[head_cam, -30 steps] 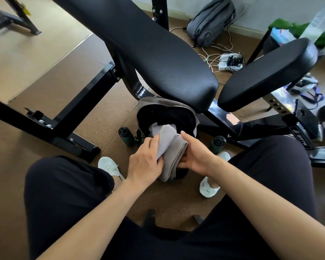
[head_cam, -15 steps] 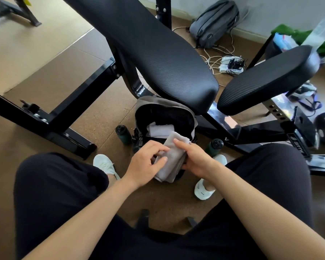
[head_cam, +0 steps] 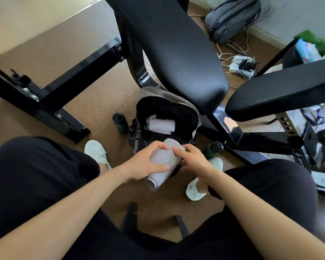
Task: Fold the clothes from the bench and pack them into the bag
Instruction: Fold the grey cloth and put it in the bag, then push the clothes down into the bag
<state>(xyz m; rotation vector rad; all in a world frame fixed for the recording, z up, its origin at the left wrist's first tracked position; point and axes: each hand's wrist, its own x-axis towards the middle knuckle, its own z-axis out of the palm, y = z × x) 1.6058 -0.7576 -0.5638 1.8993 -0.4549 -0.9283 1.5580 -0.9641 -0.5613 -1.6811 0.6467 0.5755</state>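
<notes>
We hold the rolled grey garment (head_cam: 165, 156) just short of the open bag (head_cam: 158, 92) under the bench (head_cam: 176, 53), left hand (head_cam: 148, 164) wrapped over its middle, right hand (head_cam: 192, 159) pinching its upper end, probably so the roll cannot loosen (a white folded cloth (head_cam: 160, 123) already lies inside).

Grey backpack (head_cam: 232, 17) by wall (head_cam: 292, 10). Power strip (head_cam: 241, 65), white cables (head_cam: 225, 46) just beside backpack. Dark green bottle (head_cam: 120, 123), second bottle (head_cam: 214, 149) well apart from backpack.

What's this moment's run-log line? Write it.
bag: open, white folded item inside | grey cloth: rolled, at its near edge | left hand: grips it | right hand: pinches its top
</notes>
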